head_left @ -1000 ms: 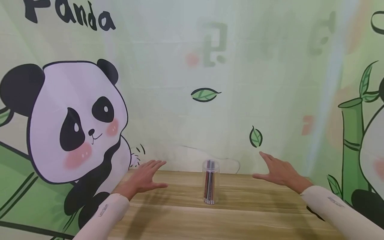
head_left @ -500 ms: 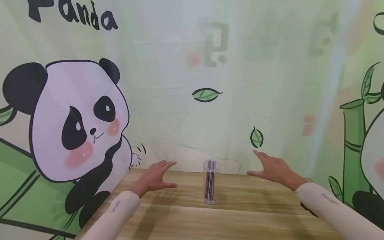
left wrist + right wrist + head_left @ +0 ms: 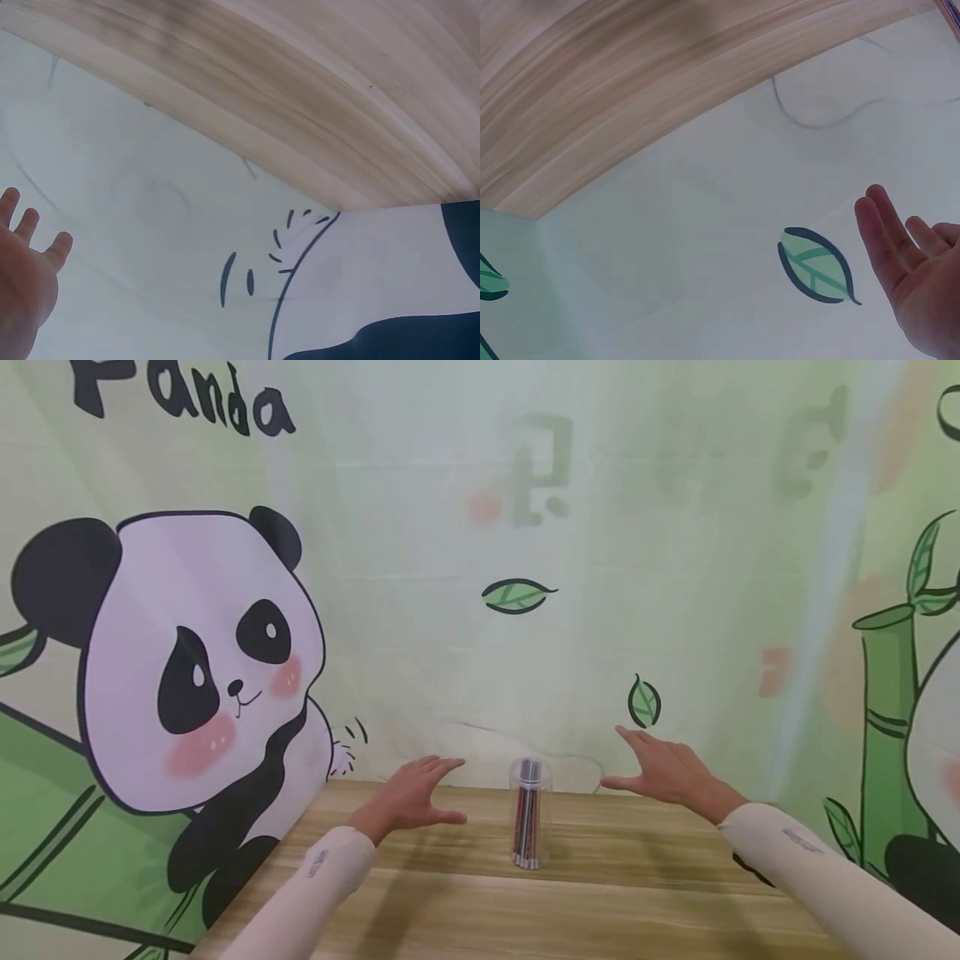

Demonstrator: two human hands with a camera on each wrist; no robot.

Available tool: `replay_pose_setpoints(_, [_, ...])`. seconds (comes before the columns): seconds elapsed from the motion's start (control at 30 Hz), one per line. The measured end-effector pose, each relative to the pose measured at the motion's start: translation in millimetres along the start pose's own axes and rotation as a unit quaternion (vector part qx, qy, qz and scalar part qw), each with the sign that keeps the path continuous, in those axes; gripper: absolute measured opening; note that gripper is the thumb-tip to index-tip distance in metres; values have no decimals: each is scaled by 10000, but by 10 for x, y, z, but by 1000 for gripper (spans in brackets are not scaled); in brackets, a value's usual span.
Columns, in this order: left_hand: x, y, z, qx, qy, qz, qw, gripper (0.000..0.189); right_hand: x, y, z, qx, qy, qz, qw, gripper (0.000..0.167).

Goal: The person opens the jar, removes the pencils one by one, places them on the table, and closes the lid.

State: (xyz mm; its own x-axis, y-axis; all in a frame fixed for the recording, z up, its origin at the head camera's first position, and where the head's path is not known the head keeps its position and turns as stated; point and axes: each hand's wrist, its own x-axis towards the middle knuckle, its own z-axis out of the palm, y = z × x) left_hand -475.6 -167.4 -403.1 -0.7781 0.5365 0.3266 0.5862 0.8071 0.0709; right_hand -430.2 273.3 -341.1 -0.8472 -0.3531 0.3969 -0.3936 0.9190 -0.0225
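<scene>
A clear cylindrical container (image 3: 531,827) stands upright on the wooden table, with a bundle of thin dark and reddish sticks, pencil-like, inside it. To its left my left hand (image 3: 411,795) hovers above the table, fingers and thumb spread apart and nothing held. My right hand (image 3: 671,770) is raised on the other side, a little higher and farther from the container, its thumb and fingers likewise apart. Part of the left hand (image 3: 30,277) shows at the edge of the left wrist view. In the right wrist view, the right hand (image 3: 919,277) has its fingers extended.
The wooden table (image 3: 450,910) ends against a pale green cloth backdrop (image 3: 420,652) printed with a panda (image 3: 202,577), leaves and bamboo (image 3: 888,693). A thin line runs across the backdrop behind the container.
Both hands have moved inward toward the container, the left one rightward and the right one leftward and slightly up. The container stays in place on the table.
</scene>
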Motion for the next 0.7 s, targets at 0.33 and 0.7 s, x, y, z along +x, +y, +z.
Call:
replay_pose_setpoints(0.33, [150,159,72,-127,-65,111,9998,99,109,-164,105,50,-245,-207,9995,104])
replay_pose_setpoints(0.7, [274,331,152,-257,-97,220,9994,99,245,-329,169,-4,-138,-367,9992,101])
